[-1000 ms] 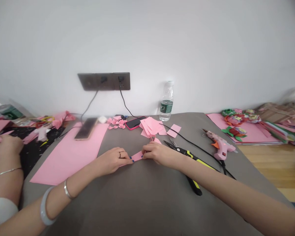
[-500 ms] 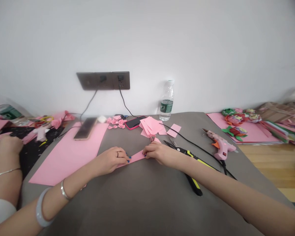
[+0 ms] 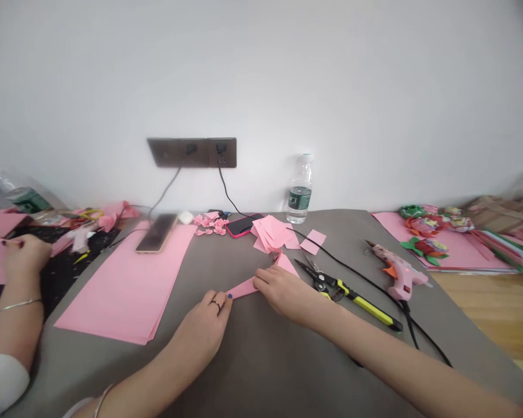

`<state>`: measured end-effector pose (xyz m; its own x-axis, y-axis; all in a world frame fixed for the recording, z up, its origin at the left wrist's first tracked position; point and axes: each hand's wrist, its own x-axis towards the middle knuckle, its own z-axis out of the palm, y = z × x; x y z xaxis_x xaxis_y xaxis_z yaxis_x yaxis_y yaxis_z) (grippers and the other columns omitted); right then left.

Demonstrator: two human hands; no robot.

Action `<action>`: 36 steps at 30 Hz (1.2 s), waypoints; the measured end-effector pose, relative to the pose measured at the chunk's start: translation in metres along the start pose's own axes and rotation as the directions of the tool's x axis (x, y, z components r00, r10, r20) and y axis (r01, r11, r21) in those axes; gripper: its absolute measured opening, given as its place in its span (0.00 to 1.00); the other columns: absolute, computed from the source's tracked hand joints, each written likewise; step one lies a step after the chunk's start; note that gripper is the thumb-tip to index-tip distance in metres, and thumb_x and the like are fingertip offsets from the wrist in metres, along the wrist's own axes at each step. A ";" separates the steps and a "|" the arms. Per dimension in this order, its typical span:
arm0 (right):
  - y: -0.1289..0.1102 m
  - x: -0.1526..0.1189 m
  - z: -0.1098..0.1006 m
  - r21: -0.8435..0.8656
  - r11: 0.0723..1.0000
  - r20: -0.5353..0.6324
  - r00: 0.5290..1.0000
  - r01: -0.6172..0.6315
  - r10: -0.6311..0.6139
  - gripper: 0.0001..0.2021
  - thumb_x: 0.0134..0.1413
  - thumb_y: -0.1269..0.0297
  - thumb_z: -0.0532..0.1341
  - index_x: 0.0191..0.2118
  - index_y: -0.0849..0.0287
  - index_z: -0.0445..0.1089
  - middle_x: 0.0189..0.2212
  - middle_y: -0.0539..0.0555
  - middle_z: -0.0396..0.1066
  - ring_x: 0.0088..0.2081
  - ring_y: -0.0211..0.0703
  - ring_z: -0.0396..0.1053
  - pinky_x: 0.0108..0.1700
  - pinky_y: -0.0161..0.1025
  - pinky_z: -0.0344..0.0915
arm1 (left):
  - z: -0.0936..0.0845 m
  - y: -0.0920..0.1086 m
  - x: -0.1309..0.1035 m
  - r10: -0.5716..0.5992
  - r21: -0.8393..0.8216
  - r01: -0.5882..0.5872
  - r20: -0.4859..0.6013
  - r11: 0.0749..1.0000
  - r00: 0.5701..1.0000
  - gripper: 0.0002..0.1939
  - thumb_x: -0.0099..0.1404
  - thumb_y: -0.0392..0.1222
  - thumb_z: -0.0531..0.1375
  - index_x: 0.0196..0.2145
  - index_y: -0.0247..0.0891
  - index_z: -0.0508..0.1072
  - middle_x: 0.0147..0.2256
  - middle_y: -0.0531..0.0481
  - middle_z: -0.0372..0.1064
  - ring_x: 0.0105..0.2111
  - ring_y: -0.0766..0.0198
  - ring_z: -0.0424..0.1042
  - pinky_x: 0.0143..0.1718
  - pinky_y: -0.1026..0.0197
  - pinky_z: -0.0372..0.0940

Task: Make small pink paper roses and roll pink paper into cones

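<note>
A narrow pink paper strip [image 3: 241,288] lies across the grey table between my hands. My left hand [image 3: 206,323] pinches its left end, the blue-nailed fingertips pressed together on it. My right hand [image 3: 283,293] is closed over the strip's other end, fingers bent down; part of the paper is hidden beneath it. Just beyond the right hand, a pink paper piece [image 3: 286,264] sticks out. Behind that lies a fanned pile of pink paper squares [image 3: 270,232]. Yellow-and-black pliers [image 3: 346,290] rest to the right, partly covered by my right forearm.
Large pink sheets [image 3: 126,290] lie at left with a phone [image 3: 157,233] on them. A glue gun [image 3: 400,276] with its cord lies right. A water bottle [image 3: 300,191] stands by the wall. At far left is another person's hand [image 3: 28,255].
My left hand has turned and moved down a little, still pinching the strip. My right hand has slid slightly down and lies flatter over the paper. The whole view has shifted slightly.
</note>
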<state>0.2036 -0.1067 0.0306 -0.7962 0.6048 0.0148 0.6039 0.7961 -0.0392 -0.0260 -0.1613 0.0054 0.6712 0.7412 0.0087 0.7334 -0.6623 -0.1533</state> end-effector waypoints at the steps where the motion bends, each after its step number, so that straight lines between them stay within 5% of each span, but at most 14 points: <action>1: -0.004 -0.001 0.000 -0.024 1.000 0.008 1.000 -0.015 0.016 0.10 0.56 0.81 0.54 0.40 0.65 0.69 0.36 0.59 0.68 0.32 0.46 0.65 0.36 0.42 0.57 | 0.000 0.005 -0.001 -0.024 0.005 0.024 0.020 1.000 1.000 0.25 0.59 0.22 0.52 0.53 0.25 0.70 0.44 0.37 0.73 0.41 0.51 0.71 0.42 0.52 0.71; 8: -0.020 -0.011 0.005 -0.124 0.990 0.012 0.997 -0.071 0.073 0.19 0.50 0.80 0.59 0.49 0.60 0.69 0.43 0.63 0.70 0.39 0.50 0.71 0.41 0.42 0.60 | -0.002 0.031 -0.005 -0.249 0.007 0.250 -0.078 0.968 0.965 0.32 0.55 0.23 0.53 0.59 0.28 0.67 0.47 0.37 0.75 0.42 0.50 0.73 0.38 0.52 0.71; 13: -0.024 -0.014 0.015 -0.158 0.986 -0.064 0.997 -0.049 0.039 0.20 0.50 0.77 0.61 0.51 0.63 0.70 0.49 0.69 0.70 0.47 0.54 0.71 0.47 0.46 0.61 | 0.004 0.037 -0.005 -0.248 0.029 0.252 -0.115 0.967 0.962 0.30 0.54 0.26 0.56 0.56 0.28 0.71 0.47 0.37 0.75 0.44 0.48 0.72 0.41 0.50 0.70; 20: -0.034 -0.014 0.020 -0.166 0.984 -0.202 0.979 -0.071 0.036 0.14 0.53 0.76 0.60 0.46 0.67 0.73 0.44 0.65 0.73 0.46 0.55 0.69 0.51 0.49 0.60 | 0.000 0.032 -0.002 -0.230 0.063 0.236 -0.093 0.970 0.969 0.26 0.57 0.27 0.59 0.55 0.34 0.73 0.43 0.41 0.75 0.40 0.51 0.72 0.38 0.52 0.71; 26: -0.028 -0.012 0.016 -0.088 0.996 -0.136 0.991 -0.029 0.016 0.15 0.52 0.76 0.61 0.47 0.65 0.72 0.41 0.60 0.74 0.40 0.49 0.71 0.48 0.47 0.60 | 0.004 0.029 0.001 -0.203 0.081 0.211 -0.096 0.974 0.974 0.26 0.57 0.27 0.59 0.54 0.34 0.73 0.41 0.42 0.73 0.37 0.53 0.71 0.35 0.53 0.71; 36: -0.037 -0.014 0.023 -0.068 0.994 -0.194 0.978 -0.084 0.070 0.18 0.50 0.76 0.61 0.49 0.62 0.71 0.41 0.60 0.76 0.42 0.51 0.72 0.53 0.51 0.56 | 0.009 0.039 -0.007 -0.270 0.002 0.273 -0.149 0.962 0.951 0.27 0.56 0.29 0.56 0.54 0.36 0.74 0.48 0.40 0.75 0.47 0.47 0.71 0.46 0.45 0.68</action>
<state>0.1914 -0.1447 0.0093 -0.7301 0.6516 0.2059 0.6700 0.7419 0.0276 -0.0035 -0.1913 -0.0090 0.4568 0.8675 0.1969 0.8886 -0.4344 -0.1475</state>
